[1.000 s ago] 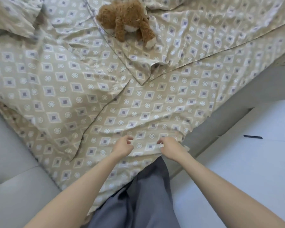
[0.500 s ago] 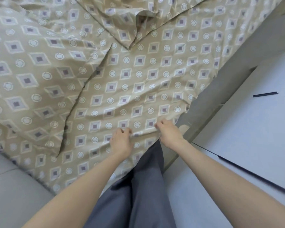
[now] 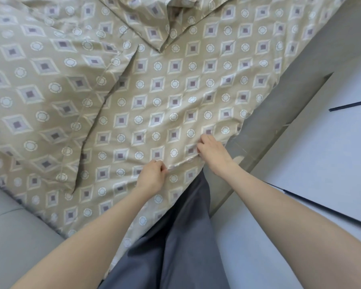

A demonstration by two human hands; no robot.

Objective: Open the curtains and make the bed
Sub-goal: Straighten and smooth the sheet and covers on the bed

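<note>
Both hands have drawn further apart since half a second ago, stretching a raised fold taut between them; left hand [image 3: 152, 176] and right hand [image 3: 212, 152] each pinch the sheet [image 3: 154, 97], which covers the bed near its grey frame [image 3: 279, 113].

This is a bedroom in a home. A bed [image 3: 290, 65] fills most of the view, covered by a rumpled beige duvet [image 3: 154, 101] printed with diamonds and circles. Pale grey upholstered padding [image 3: 15, 236] borders the bed at the lower left. A light, smooth floor [image 3: 321, 163] lies beside the bed.
</note>
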